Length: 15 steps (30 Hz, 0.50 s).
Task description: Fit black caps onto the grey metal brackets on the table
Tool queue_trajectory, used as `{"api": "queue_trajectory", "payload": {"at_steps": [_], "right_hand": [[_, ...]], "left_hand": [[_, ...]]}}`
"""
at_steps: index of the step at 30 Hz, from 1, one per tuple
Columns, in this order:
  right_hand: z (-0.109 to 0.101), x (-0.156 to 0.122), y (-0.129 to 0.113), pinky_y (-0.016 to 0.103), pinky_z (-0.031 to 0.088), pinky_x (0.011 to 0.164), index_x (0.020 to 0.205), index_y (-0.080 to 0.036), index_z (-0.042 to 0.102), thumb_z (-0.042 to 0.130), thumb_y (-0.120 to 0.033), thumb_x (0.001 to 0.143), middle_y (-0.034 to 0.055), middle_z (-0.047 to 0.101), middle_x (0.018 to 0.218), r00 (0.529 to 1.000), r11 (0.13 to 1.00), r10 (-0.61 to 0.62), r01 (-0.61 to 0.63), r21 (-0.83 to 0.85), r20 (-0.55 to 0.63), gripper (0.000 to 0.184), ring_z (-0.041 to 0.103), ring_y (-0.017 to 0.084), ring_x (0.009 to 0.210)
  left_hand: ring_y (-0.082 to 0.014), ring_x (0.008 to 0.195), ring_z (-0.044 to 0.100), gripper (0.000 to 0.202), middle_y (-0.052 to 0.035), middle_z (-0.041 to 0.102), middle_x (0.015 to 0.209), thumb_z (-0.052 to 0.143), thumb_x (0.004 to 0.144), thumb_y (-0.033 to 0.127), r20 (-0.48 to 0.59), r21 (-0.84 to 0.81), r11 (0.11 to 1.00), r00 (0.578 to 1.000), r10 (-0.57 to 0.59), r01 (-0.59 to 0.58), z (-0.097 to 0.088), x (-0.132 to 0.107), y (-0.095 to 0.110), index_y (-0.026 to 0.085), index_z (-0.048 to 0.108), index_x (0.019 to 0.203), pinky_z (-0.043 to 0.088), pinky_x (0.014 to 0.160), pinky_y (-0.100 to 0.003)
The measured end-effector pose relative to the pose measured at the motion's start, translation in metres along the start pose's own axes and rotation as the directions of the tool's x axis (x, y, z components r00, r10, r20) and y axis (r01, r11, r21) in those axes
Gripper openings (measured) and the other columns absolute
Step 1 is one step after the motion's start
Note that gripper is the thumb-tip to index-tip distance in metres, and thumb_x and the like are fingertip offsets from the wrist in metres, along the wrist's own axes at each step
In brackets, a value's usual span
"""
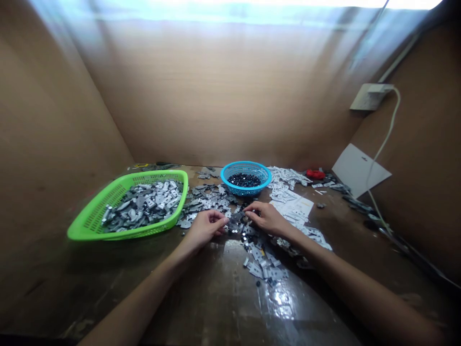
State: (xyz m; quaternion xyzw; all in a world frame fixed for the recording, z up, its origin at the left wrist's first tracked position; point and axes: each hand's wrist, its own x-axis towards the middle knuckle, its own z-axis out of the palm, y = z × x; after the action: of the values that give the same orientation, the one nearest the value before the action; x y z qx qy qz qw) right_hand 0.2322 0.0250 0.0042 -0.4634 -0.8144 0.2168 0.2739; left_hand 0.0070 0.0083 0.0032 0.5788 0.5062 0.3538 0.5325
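Note:
My left hand (206, 228) is low over the table, its fingers curled and the thumb pressed toward the index finger. Facing it, my right hand (268, 218) has thumb and fingertips drawn together in a pinch. Between the two hands lies a small heap of dark metal pieces (236, 218). Whatever either set of fingertips grips is too small and blurred to make out. Flat silvery metal plates (264, 266) with holes are scattered just in front of my right hand. More loose plates (209, 198) spread behind my left hand.
A green basket (81, 231) on the left holds many metal parts. Behind my hands stands a blue basket (246, 193) of small dark parts. Paper (304, 206), a red object (315, 174), a white card (360, 168) and a cable (391, 125) are on the right. Wooden panels (216, 115) enclose the table.

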Motion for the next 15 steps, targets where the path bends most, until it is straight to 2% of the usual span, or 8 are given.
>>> {"api": "queue_trajectory", "payload": {"at_steps": [5,8,10,12,15], "right_hand": [[0.006,-0.001,-0.009,0.019,0.036,0.048,0.079,-0.015,0.064,0.051,-0.042,0.080,-0.0002,0.060,0.064,0.993,0.930,0.100,-0.113,0.349,0.055,0.030,0.051,0.010,0.054],[0.011,0.000,-0.010,0.019,0.037,0.043,0.089,-0.013,0.062,0.040,-0.049,0.084,0.0021,0.061,0.069,0.978,0.798,0.181,-0.209,0.565,0.106,0.043,0.049,0.009,0.049],[0.013,0.000,-0.010,0.019,0.039,0.043,0.095,-0.013,0.061,0.037,-0.052,0.084,0.0041,0.063,0.073,0.968,0.722,0.199,-0.251,0.645,0.153,0.047,0.050,0.009,0.049],[0.014,0.000,-0.011,0.019,0.039,0.043,0.090,-0.013,0.062,0.046,-0.050,0.080,0.0037,0.064,0.071,0.972,0.738,0.197,-0.235,0.632,0.131,0.042,0.050,0.008,0.047],[0.013,-0.002,-0.014,0.018,0.036,0.042,0.080,-0.014,0.063,0.056,-0.044,0.076,0.0016,0.062,0.066,0.982,0.803,0.184,-0.168,0.572,0.031,0.031,0.047,0.007,0.045]], "left_hand": [[-0.0121,0.052,0.056,0.036,-0.0018,0.060,0.059,0.059,0.069,0.049,0.011,0.087,0.995,0.999,0.052,-0.053,0.002,0.001,-0.004,0.013,0.059,0.075,0.042,0.047,-0.021],[-0.0124,0.050,0.054,0.039,-0.0010,0.058,0.057,0.056,0.070,0.052,-0.002,0.153,0.985,0.997,0.080,-0.079,0.001,0.003,-0.008,0.013,0.059,0.074,0.039,0.045,-0.020],[-0.0126,0.050,0.053,0.039,-0.0013,0.057,0.057,0.054,0.071,0.052,-0.011,0.205,0.974,0.995,0.101,-0.096,0.000,0.003,-0.009,0.014,0.060,0.073,0.038,0.046,-0.021],[-0.0124,0.052,0.052,0.037,-0.0016,0.058,0.059,0.054,0.071,0.051,-0.043,0.265,0.955,0.988,0.151,-0.134,-0.001,0.001,-0.006,0.014,0.060,0.073,0.037,0.048,-0.021],[-0.0123,0.057,0.053,0.035,-0.0026,0.062,0.074,0.059,0.069,0.048,-0.145,0.339,0.920,0.955,0.259,-0.198,0.000,-0.005,0.003,0.017,0.062,0.085,0.039,0.053,-0.022]]}}
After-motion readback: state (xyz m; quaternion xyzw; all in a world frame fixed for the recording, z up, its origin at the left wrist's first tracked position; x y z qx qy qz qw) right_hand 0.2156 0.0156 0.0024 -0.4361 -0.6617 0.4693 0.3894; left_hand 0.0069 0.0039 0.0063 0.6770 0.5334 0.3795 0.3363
